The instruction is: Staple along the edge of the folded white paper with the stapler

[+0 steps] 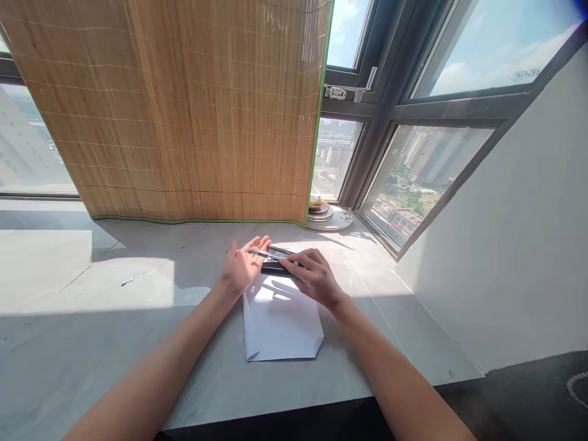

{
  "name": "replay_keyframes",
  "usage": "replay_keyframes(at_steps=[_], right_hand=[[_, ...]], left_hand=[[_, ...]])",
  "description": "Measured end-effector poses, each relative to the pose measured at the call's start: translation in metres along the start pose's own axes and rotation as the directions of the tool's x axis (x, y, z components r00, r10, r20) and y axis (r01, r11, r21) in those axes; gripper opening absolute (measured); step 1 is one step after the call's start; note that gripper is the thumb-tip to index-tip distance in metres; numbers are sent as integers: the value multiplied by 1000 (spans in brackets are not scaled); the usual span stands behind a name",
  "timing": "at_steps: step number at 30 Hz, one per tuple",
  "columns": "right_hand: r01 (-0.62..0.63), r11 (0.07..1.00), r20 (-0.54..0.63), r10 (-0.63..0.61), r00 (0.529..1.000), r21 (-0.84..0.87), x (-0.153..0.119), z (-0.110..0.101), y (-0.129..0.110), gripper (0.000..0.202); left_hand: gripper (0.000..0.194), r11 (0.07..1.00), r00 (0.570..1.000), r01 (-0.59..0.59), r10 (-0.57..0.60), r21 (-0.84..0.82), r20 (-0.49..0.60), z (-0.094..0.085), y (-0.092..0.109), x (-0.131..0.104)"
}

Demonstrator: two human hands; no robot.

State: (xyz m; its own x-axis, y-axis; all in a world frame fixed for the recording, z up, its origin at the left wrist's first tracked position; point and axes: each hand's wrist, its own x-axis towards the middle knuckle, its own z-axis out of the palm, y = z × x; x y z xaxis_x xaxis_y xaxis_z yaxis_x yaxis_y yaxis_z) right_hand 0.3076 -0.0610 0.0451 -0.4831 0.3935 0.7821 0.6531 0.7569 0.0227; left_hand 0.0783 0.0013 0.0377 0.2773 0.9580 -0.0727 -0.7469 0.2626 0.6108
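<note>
My left hand (242, 266) is held palm up with its fingers stretched out, at the left of a slim silver, stick-like thing (263, 252). Between thumb and fingers, my right hand (316, 275) grips the right end of that thing. Its left tip reaches my left fingers; whether it touches them I cannot tell. Just under it is a dark, long object that looks like an open case (274, 268), partly hidden by my right hand. Nearer to me, a folded sheet of white paper (282, 324) lies flat on the pale stone sill (211, 373).
A bamboo blind (197, 116) with green edging hangs down to the back of the sill. Stacked plates (321, 213) stand in the window corner. Dark window frames (379, 110) and a white wall (505, 233) bound the right side. The sill's front edge runs close to me.
</note>
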Motion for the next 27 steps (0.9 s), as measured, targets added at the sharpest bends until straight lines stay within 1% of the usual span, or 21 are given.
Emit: replay_keyframes(at_steps=[3,5,7,8,10,11,12,13,14,15,16,18,20,21,23,27], right_hand=[[93,992,93,-85,992,-83,-1,1,-5,40],[87,992,146,-73,987,-92,-1,1,-7,43],[29,996,158,-16,987,-81,-2,3,-7,44],[-13,998,141,23,990,-65,-1,3,-7,44],[-130,991,47,129,990,13,1,4,-7,40],[-205,975,-5,206,979,84,2,3,-6,37],[-284,943,-40,295,955,175,3,2,-5,32],[-359,892,-41,384,922,276,4,1,-3,27],[-422,825,-5,458,889,376,5,-1,-1,22],[-473,751,67,503,862,461,5,-3,2,20],[-512,679,159,513,844,526,4,-6,4,19],[-555,571,327,457,827,604,3,-9,8,20],[-574,522,439,370,819,631,1,-10,10,22],[-577,517,472,333,816,633,1,-9,10,23],[-567,535,498,284,819,627,0,-6,9,24],[-530,615,502,239,831,584,-1,-2,11,23]], left_hand=[[57,998,999,33,-33,-50,-2,6,3,-4],[56,997,999,39,-40,-60,-29,8,4,-6],[56,997,997,40,-45,-72,-66,9,3,-5],[56,996,996,43,-49,-82,-77,9,2,-4],[56,994,995,42,-51,-102,-90,7,2,-3],[54,994,995,32,-43,-108,-95,6,2,-2],[53,994,995,15,-27,-110,-101,5,3,-1],[52,994,994,-10,-2,-108,-107,3,5,-1],[51,994,993,-44,31,-105,-115,1,7,0],[51,992,991,-76,64,-103,-116,0,9,0],[52,989,989,-105,93,-107,-114,-1,11,0],[54,982,987,-139,127,-128,-97,-1,14,-1],[55,979,988,-142,132,-143,-75,0,14,-2],[55,980,989,-139,131,-142,-63,2,14,-2],[57,983,991,-131,128,-130,-36,4,13,-3],[63,991,994,-98,102,-94,37,9,13,-6]])
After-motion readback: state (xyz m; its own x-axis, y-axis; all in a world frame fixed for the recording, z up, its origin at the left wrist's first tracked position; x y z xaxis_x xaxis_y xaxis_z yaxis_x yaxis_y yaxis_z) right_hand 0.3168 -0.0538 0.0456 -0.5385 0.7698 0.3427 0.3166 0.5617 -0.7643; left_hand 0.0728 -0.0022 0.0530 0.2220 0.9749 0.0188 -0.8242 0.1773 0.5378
